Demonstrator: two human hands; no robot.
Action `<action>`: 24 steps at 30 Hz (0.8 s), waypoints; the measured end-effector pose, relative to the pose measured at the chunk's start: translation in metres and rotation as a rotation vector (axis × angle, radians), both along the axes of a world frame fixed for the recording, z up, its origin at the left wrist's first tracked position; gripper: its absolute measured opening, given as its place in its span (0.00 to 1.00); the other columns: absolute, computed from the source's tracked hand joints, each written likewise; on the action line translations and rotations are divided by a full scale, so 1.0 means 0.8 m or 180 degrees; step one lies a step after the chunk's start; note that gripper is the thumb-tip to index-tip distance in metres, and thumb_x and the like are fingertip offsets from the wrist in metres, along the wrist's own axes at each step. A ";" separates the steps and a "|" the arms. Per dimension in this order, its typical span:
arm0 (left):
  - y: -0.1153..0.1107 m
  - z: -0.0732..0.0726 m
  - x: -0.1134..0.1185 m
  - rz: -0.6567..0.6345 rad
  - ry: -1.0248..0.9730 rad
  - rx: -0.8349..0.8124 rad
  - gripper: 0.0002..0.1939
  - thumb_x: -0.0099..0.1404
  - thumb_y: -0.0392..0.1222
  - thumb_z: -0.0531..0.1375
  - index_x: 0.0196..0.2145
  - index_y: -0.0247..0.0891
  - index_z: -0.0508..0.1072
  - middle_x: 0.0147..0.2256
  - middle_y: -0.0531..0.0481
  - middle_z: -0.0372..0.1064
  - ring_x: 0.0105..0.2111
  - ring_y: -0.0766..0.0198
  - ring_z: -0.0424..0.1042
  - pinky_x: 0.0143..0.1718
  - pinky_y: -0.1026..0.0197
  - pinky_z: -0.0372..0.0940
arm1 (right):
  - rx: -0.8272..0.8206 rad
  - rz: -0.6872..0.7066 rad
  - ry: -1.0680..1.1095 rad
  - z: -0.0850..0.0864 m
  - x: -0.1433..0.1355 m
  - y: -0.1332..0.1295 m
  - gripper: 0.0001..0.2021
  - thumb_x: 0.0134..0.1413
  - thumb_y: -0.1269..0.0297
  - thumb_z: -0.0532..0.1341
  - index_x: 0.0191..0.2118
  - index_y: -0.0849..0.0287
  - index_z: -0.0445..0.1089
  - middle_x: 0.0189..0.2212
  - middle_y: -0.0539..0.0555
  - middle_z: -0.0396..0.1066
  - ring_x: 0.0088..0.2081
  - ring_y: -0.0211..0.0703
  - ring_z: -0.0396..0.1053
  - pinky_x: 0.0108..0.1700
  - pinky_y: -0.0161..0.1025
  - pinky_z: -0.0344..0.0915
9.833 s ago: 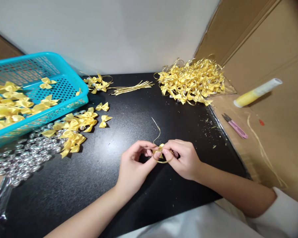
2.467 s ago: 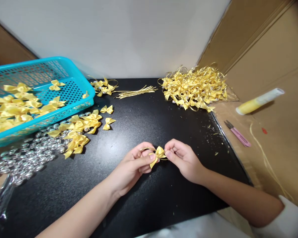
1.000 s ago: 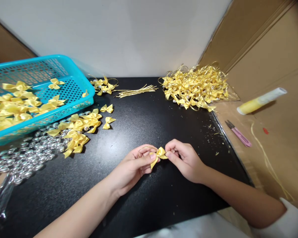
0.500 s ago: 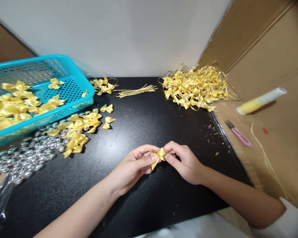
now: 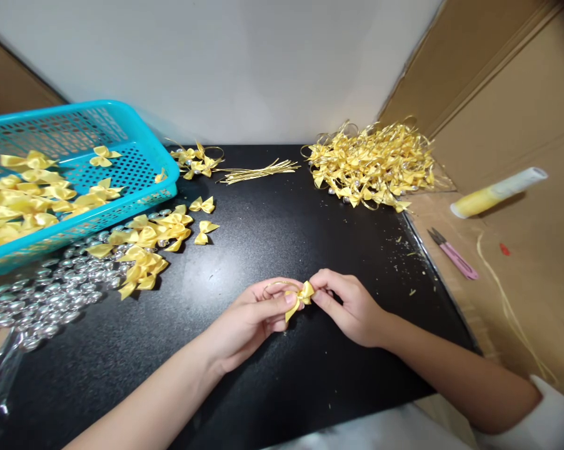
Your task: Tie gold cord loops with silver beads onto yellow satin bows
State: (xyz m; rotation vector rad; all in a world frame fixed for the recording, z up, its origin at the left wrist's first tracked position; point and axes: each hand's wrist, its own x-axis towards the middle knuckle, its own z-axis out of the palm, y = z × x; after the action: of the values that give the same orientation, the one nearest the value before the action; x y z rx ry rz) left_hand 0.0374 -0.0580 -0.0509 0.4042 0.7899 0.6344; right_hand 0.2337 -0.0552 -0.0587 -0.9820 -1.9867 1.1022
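Note:
A yellow ribbon bow (image 5: 303, 294) is held between my two hands above the black table. My left hand (image 5: 263, 306) pinches the bow's left side between thumb and fingers. From that grip a thin gold cord (image 5: 279, 284) curves in a loop over the fingers. The thumb and forefinger of my right hand (image 5: 347, 306) close on the bow's right loop. The back of the bow is hidden by my fingers.
On the left a blue basket (image 5: 144, 140) holds yellow bows, with silver beads (image 5: 52, 300) and more bows beside it. Gold cords (image 5: 261, 172) lie at the back. Finished-looking bow loops (image 5: 371, 165) are heaped back right, near pink thread snips (image 5: 453, 253) and a tube (image 5: 498, 192).
Both hands keep their hold on the bow with barely any movement. The view has shifted very slightly.

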 end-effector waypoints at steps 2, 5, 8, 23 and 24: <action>0.000 0.001 0.000 -0.0015 -0.0053 -0.0008 0.09 0.50 0.41 0.72 0.30 0.37 0.79 0.25 0.54 0.65 0.22 0.75 0.54 0.22 0.69 0.47 | 0.0071 0.0050 0.0009 -0.001 0.000 0.001 0.07 0.63 0.72 0.52 0.35 0.57 0.65 0.29 0.50 0.68 0.31 0.36 0.66 0.36 0.34 0.63; 0.001 0.003 0.001 -0.0029 -0.0056 -0.0026 0.09 0.50 0.41 0.72 0.26 0.35 0.77 0.23 0.54 0.64 0.21 0.75 0.53 0.21 0.69 0.46 | 0.0276 0.0102 0.0010 -0.001 0.000 0.003 0.07 0.63 0.73 0.52 0.36 0.57 0.65 0.28 0.50 0.67 0.31 0.37 0.64 0.36 0.35 0.63; 0.001 0.005 0.001 -0.0061 0.0000 -0.0038 0.11 0.48 0.41 0.72 0.23 0.34 0.75 0.23 0.54 0.65 0.21 0.75 0.53 0.21 0.68 0.46 | 0.0532 0.0125 0.0044 -0.001 0.000 0.007 0.07 0.64 0.73 0.52 0.36 0.57 0.64 0.26 0.49 0.66 0.29 0.37 0.62 0.34 0.35 0.62; 0.000 0.002 0.003 0.0046 0.0051 -0.0105 0.10 0.49 0.40 0.72 0.27 0.34 0.76 0.23 0.54 0.66 0.20 0.77 0.53 0.21 0.70 0.47 | 0.0972 -0.0272 -0.0119 0.014 0.000 0.005 0.07 0.59 0.77 0.56 0.32 0.59 0.66 0.21 0.47 0.62 0.25 0.35 0.57 0.29 0.34 0.57; 0.000 0.002 0.003 0.0049 0.0066 -0.0109 0.11 0.49 0.40 0.72 0.28 0.34 0.76 0.23 0.54 0.65 0.20 0.77 0.54 0.21 0.70 0.47 | 0.0977 -0.0288 -0.0120 0.015 0.000 0.005 0.07 0.58 0.77 0.56 0.32 0.59 0.66 0.21 0.46 0.62 0.25 0.35 0.57 0.29 0.34 0.57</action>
State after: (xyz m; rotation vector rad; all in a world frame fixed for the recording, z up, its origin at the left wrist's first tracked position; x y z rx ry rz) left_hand 0.0396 -0.0580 -0.0492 0.3742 0.8231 0.6310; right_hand 0.2338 -0.0515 -0.0468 -0.9228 -2.0440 0.7075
